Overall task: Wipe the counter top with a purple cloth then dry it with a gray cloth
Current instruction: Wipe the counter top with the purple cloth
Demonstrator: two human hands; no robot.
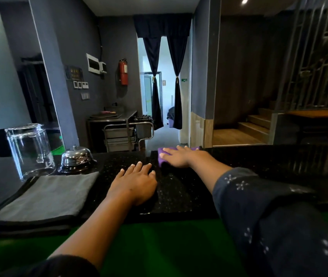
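The black speckled counter top (179, 188) runs across the view. My right hand (181, 156) lies flat, fingers spread, pressing a purple cloth (161, 156) onto the counter near its far edge; only the cloth's left part and a strip at the back show. My left hand (134, 182) rests palm down on the bare counter, nearer to me and to the left, holding nothing. A folded gray cloth (47, 194) with a black border lies flat at the counter's left front, apart from both hands.
A clear glass jar (29, 148) stands upside down at the far left, with a chrome call bell (76, 157) beside it, just behind the gray cloth. A green surface (159, 246) lies below the counter's near edge. Beyond the counter are a steel trolley (123, 134) and stairs.
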